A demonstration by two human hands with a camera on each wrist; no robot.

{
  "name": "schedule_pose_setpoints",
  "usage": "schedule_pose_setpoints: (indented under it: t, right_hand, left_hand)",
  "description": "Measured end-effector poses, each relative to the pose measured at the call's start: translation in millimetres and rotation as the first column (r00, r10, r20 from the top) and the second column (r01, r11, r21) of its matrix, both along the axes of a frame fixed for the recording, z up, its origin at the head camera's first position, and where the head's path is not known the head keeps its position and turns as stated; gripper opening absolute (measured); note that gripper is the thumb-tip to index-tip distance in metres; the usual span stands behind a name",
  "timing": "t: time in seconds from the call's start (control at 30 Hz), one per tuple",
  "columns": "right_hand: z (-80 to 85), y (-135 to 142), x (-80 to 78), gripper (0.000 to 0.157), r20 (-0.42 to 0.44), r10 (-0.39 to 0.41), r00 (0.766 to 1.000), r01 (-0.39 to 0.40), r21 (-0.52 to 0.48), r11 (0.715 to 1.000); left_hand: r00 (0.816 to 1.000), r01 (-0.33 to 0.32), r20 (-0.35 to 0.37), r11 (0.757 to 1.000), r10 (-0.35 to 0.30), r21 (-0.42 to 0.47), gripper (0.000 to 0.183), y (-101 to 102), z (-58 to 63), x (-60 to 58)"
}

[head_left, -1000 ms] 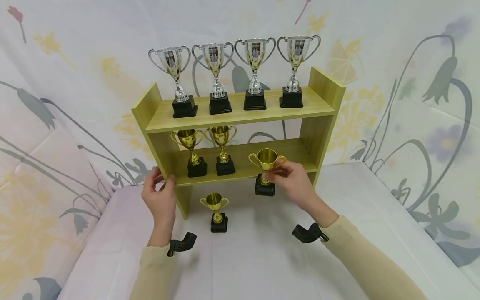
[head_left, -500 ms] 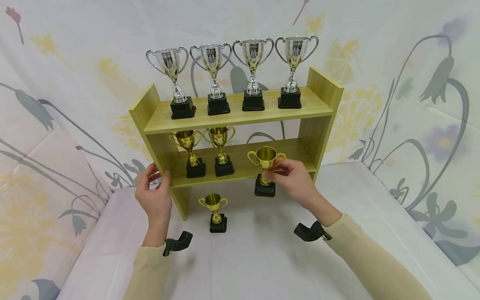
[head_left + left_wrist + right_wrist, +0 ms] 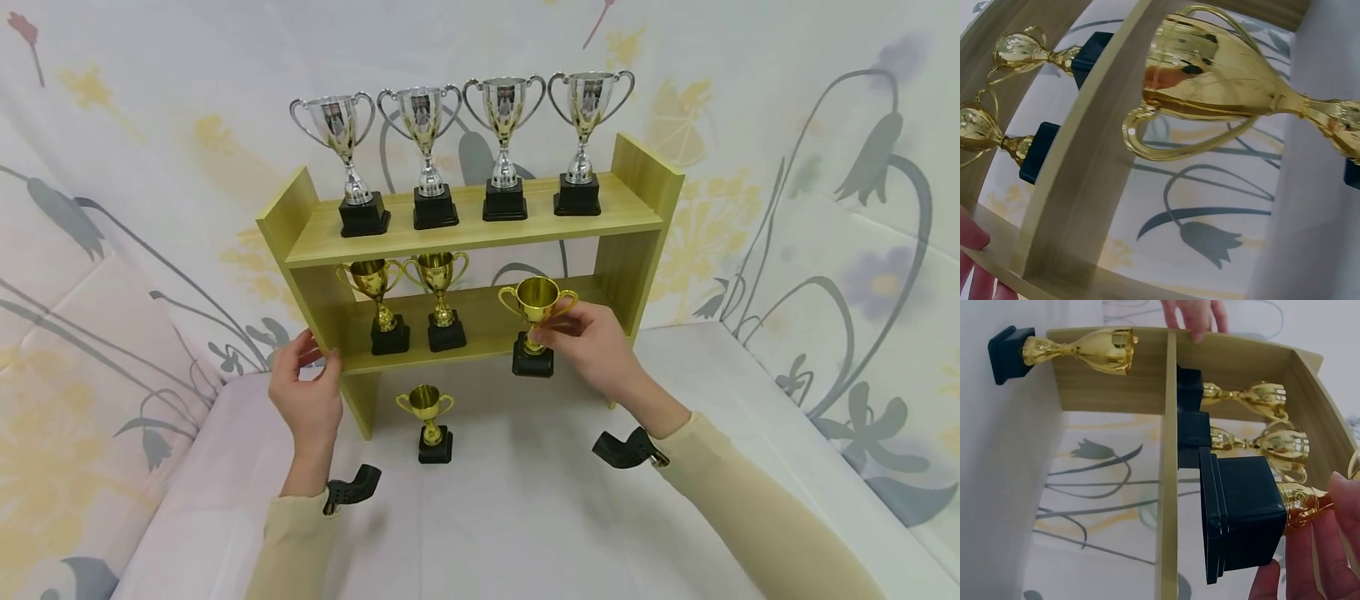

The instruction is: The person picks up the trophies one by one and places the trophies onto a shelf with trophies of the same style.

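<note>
My right hand pinches the stem of a gold trophy cup with a black base, held upright in front of the middle shelf's edge. In the right wrist view its black base appears large, overlapping the shelf board. My left hand grips the left side panel of a light wooden shelf, thumb at the front edge. Two gold trophies, one at the left and one beside it, stand on the middle shelf. Another gold trophy stands on the table before the shelf.
Several silver trophies line the top board. The shelf's right side panel rises just beyond my right hand. A white cloth covers the table, and a flower-printed curtain hangs behind.
My right hand has raised the gold trophy slightly, with its base now nearer the middle shelf's edge. The left hand shifted a little left, still at the side panel.
</note>
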State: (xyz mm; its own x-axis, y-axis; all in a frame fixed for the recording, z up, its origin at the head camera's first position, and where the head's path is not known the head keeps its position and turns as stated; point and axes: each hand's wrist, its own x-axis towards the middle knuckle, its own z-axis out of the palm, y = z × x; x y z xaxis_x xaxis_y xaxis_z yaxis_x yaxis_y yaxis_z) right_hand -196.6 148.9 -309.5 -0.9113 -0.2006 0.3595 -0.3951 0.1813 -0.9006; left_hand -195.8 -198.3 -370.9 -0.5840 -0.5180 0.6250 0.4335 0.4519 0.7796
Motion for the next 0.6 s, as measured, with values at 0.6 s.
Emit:
schedule_pose_setpoints:
  t: [0.6]
  right_hand:
    - [10.8,1,-7.1,0.025,0.006,-0.006,1.0,0.006,0.015,1.0]
  left_hand:
    - [1.0,0.023,0.018,0.999,-0.023,-0.035,0.039,-3,-6.6,0.8]
